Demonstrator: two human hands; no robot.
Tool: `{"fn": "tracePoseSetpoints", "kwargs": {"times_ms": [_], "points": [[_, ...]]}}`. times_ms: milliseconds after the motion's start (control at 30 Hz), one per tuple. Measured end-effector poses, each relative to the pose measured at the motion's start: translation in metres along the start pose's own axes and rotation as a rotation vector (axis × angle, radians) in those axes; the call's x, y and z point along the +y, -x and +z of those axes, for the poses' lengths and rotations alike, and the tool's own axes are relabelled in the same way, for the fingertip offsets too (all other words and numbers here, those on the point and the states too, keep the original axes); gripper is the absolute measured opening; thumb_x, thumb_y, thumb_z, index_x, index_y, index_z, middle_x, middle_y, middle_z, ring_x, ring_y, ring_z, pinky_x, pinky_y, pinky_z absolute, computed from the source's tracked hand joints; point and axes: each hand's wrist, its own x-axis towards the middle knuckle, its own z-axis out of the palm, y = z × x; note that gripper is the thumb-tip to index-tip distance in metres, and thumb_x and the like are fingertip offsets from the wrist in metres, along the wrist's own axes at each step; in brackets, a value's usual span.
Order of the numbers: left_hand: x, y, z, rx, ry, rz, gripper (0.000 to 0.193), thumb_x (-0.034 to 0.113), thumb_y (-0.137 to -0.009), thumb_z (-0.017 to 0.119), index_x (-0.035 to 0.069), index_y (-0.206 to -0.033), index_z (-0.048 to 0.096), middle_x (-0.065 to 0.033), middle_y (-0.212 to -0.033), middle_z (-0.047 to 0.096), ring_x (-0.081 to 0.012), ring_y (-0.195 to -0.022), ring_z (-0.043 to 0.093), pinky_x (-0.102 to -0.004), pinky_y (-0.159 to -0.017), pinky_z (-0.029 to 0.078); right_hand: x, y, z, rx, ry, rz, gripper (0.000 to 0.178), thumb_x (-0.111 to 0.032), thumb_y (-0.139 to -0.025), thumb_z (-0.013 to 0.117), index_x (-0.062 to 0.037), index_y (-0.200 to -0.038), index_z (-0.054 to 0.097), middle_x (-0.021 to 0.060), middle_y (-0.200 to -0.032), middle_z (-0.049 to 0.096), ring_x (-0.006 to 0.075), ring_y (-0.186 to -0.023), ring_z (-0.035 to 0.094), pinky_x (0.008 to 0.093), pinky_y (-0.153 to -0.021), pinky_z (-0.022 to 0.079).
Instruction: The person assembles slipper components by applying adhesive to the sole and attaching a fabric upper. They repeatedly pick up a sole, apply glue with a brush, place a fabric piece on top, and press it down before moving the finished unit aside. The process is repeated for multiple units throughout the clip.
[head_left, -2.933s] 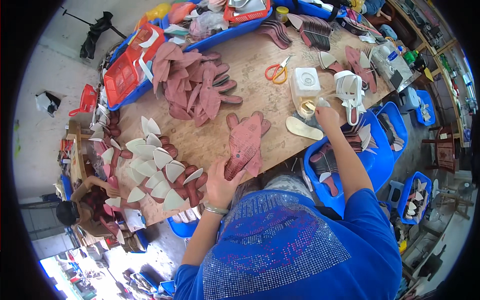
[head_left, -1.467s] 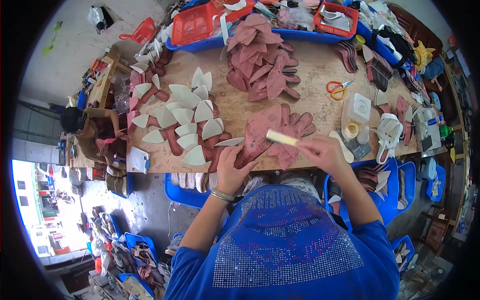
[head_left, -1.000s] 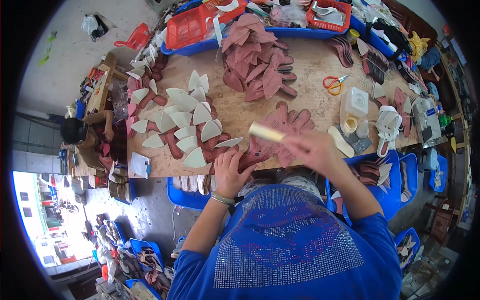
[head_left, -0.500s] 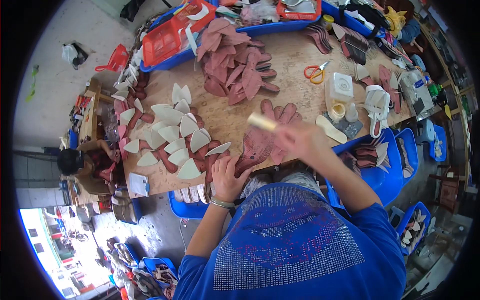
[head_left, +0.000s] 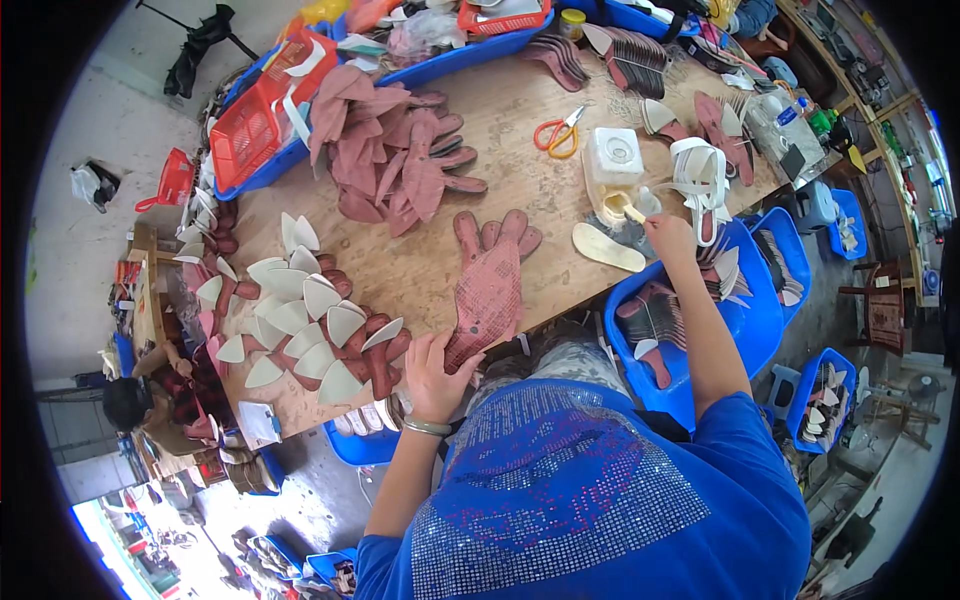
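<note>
My left hand [head_left: 436,378] grips the near end of a stack of dark red, snakeskin-patterned insoles [head_left: 490,290] at the table's front edge, thumb on one side and fingers on the other. Narrower ends of several insoles fan out at the far end of this stack. In my right hand [head_left: 670,240] is a brush [head_left: 634,214] with a pale handle. Its tip meets the mouth of a whitish plastic glue container [head_left: 612,160], so the bristles are hidden. Beside it lies a cream sole-shaped piece [head_left: 607,247].
Red insoles with white pointed pads [head_left: 300,310] cover the table's left side. A heap of red insoles [head_left: 380,150] lies farther back. Orange-handled scissors [head_left: 556,138] and white straps [head_left: 698,180] lie nearby. Blue bins [head_left: 745,320] stand at right; another person [head_left: 170,395] sits at left.
My right hand has moved right with the brush, from over the insoles to the glue container. My left hand stays on the insoles. The whole view has shifted.
</note>
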Motion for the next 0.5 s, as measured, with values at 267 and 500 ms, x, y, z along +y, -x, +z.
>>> {"fn": "tracePoseSetpoints", "kwargs": {"times_ms": [267,500], "points": [[0.015,-0.006,0.016,-0.039,0.002,-0.016,0.057,0.03,-0.063,0.084,0.003,-0.108,0.062,-0.0139,-0.104,0.057,-0.0336,-0.094,0.055,-0.0428,-0.083,0.045,0.002,-0.035,0.047,-0.074,0.141,-0.127,0.021,-0.028,-0.083,0.058,-0.012,-0.077,0.071,0.0135,-0.074,0.068,0.0326,-0.067,0.067,0.046,-0.062,0.055],[0.023,-0.009,0.017,-0.044,0.004,-0.039,0.057,0.024,-0.062,0.085,0.001,-0.108,0.061,-0.0151,-0.101,0.058,-0.0339,-0.094,0.056,-0.0424,-0.083,0.047,0.009,-0.022,0.037,-0.077,0.153,-0.178,0.021,-0.028,-0.083,0.058,-0.0124,-0.077,0.071,0.0142,-0.074,0.068,0.0326,-0.066,0.067,0.0455,-0.061,0.054]]}}
